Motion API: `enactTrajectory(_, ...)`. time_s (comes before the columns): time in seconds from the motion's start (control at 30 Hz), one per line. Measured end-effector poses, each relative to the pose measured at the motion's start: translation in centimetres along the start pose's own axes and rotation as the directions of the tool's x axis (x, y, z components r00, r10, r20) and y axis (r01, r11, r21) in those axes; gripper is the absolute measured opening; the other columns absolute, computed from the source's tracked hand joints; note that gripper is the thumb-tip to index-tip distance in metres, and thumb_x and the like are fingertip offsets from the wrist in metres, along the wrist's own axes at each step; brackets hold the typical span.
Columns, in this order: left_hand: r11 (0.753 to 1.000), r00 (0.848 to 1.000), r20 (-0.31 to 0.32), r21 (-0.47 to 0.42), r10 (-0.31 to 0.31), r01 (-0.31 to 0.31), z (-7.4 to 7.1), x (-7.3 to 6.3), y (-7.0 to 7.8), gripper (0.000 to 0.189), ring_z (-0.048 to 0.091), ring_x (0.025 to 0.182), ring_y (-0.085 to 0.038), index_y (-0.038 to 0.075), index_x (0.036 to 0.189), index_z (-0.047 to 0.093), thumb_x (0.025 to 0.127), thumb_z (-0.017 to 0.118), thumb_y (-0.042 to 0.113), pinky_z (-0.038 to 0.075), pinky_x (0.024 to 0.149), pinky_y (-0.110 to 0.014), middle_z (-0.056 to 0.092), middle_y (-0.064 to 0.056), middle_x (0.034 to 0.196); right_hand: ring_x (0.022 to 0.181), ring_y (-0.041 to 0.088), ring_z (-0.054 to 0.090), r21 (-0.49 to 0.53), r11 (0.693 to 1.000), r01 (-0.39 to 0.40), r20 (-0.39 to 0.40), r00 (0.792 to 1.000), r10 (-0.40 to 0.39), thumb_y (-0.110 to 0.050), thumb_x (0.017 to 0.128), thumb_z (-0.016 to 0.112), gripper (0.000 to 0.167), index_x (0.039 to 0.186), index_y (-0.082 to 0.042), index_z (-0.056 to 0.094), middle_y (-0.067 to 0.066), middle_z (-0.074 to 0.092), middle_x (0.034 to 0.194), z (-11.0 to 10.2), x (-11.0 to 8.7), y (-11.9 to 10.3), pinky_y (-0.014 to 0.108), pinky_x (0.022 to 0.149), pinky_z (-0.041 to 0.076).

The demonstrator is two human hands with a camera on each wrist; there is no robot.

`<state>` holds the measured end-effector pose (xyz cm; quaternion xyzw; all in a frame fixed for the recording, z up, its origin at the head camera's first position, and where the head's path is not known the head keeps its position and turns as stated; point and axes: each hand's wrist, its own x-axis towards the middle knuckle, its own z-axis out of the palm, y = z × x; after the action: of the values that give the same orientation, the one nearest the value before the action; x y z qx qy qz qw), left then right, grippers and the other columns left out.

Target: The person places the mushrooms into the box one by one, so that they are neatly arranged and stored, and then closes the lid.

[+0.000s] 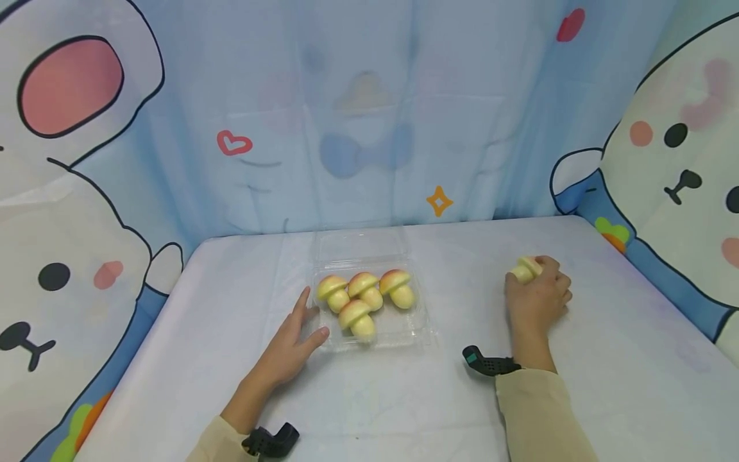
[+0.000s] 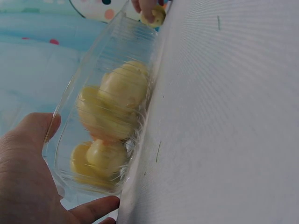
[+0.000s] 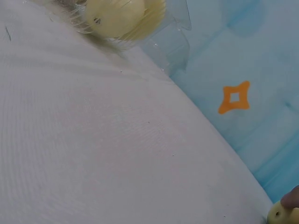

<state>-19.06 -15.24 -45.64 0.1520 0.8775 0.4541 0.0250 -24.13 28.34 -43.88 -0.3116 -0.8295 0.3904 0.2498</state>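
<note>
A clear plastic clamshell box (image 1: pixel 404 328) lies with its lid folded back on the white cloth. Inside it are several toy mushrooms (image 1: pixel 360 319), with pale yellow stems and reddish-yellow caps. At the box's left side is my left hand (image 1: pixel 285 353), its fingers spread and fairly straight; in the left wrist view the thumb (image 2: pixel 39 128) lies against the box rim. Well to the right of the box, my right hand (image 1: pixel 537 298) grips another toy mushroom (image 1: pixel 524 270) at the cloth. Only a fingertip (image 3: pixel 292 198) and part of that mushroom show in the right wrist view.
White cloth (image 1: pixel 427 404) covers the table. Behind it hangs a light blue curtain (image 1: pixel 358 192) with printed hearts, a star and cartoon animals. Each wrist wears a black camera strap (image 1: pixel 491 362). The box's raised lid (image 1: pixel 362 247) stands toward the back.
</note>
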Motion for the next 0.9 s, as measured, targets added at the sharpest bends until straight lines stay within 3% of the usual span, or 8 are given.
enactTrajectory(0.23,1.000,1.000,0.005,0.001,-0.006,0.006,0.00,-0.02,0.13,0.087,0.031,0.154,-0.042,0.021,0.168,0.004,0.104,0.059,0.039,0.020,0.122,-0.068,0.048,-0.020,0.158,0.138,0.047,0.037,0.087,0.996,0.010,0.029,0.999,-0.012,-0.008,0.093,0.063,0.068,0.157,-0.018,0.043,0.024,0.033,0.158,0.14,-0.14,-0.01,0.059,0.108,0.035)
enactTrajectory(0.43,1.000,1.000,0.001,0.002,-0.003,0.003,0.04,0.01,0.08,0.087,0.032,0.154,-0.042,0.020,0.168,0.004,0.104,0.059,0.039,0.017,0.123,-0.068,0.048,-0.020,0.157,0.141,0.045,0.040,0.141,0.989,0.047,-0.005,0.999,-0.047,0.001,0.091,0.062,0.066,0.154,-0.012,0.048,0.025,0.036,0.156,0.06,-0.28,-0.17,0.060,0.115,0.035)
enactTrajectory(0.9,1.000,1.000,-0.004,0.015,0.002,-0.002,0.03,0.13,-0.06,0.086,0.032,0.154,-0.042,0.020,0.168,0.004,0.104,0.058,0.039,0.017,0.123,-0.068,0.049,-0.020,0.157,0.143,0.042,0.040,0.160,0.987,0.006,0.012,1.000,-0.008,-0.001,0.092,0.059,0.066,0.156,-0.012,0.046,0.024,0.036,0.157,-0.77,-0.33,-0.95,0.060,0.114,0.036)
